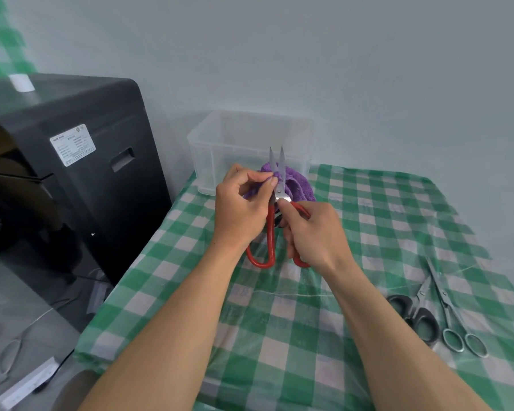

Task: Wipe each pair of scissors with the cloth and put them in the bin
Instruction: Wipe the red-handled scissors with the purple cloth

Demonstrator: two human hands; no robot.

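Observation:
Red-handled scissors (pixel 270 229) are held upright over the table, blades slightly apart and pointing up. My right hand (pixel 315 232) grips the red handles just below the pivot. My left hand (pixel 242 204) pinches a purple cloth (pixel 298 185) against the left blade. A clear plastic bin (pixel 220 161) stands behind them against the wall. Two more pairs lie at the right: black-handled scissors (pixel 417 314) and all-metal scissors (pixel 451 315).
The table carries a green-and-white checked cover (pixel 368 218) under clear plastic. A big black machine (pixel 80 173) stands close on the left, beyond the table's left edge. A pale wall rises directly behind the bin.

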